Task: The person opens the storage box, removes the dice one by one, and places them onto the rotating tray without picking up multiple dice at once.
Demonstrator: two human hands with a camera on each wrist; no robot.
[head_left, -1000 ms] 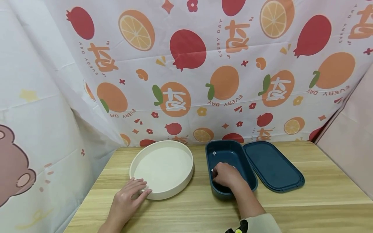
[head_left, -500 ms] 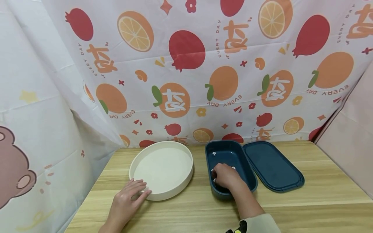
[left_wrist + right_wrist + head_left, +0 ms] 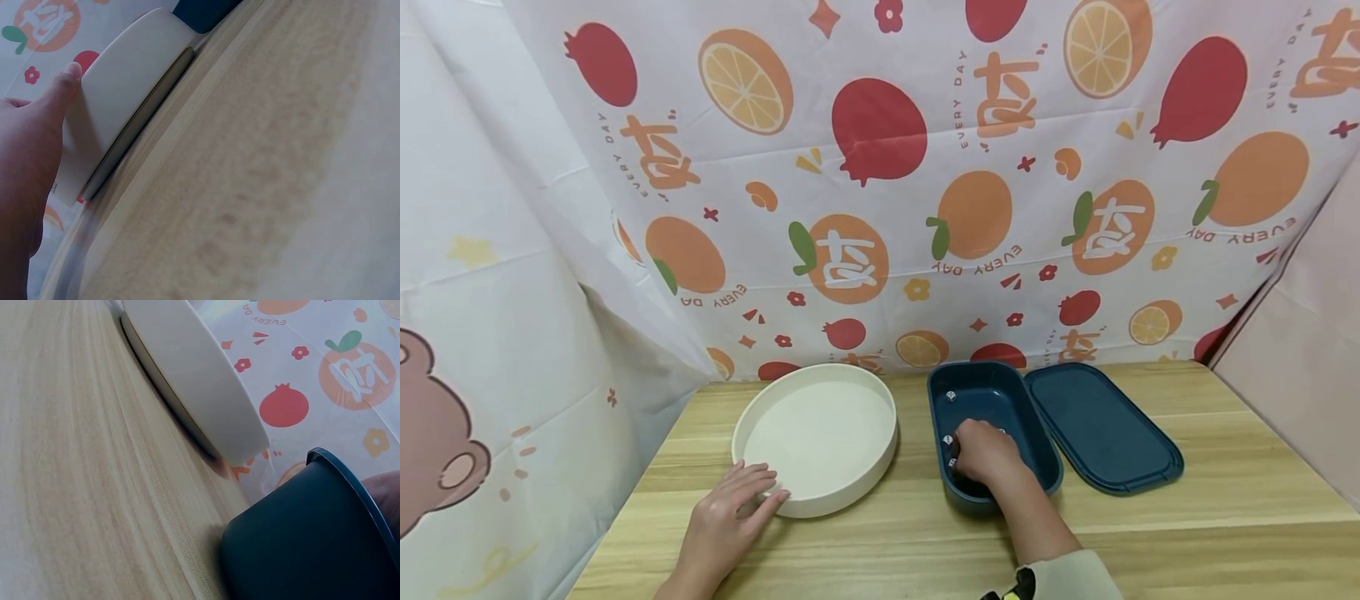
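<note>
A table (image 3: 1240, 533) of pale, streaked wood is shown in all three views, its grain tilted and partly blurred in the wrist ones. On its right half a dark blue lid (image 3: 1103, 427) is laid. The far side is closed off by a white back cloth (image 3: 917, 192), printed with oranges (image 3: 975, 208), cut slices (image 3: 745, 82), red pomegranates (image 3: 880, 129), small flowers (image 3: 917, 289) and orange lettering (image 3: 1006, 94); "EVERY DAY" can be read in several places. On the left, a white side cloth (image 3: 512, 342), creased by folds, is marked with part of a brown bear (image 3: 433, 442) and a yellow star (image 3: 472, 252). On the right, a pale pink cloth (image 3: 1300, 342) is hung.
</note>
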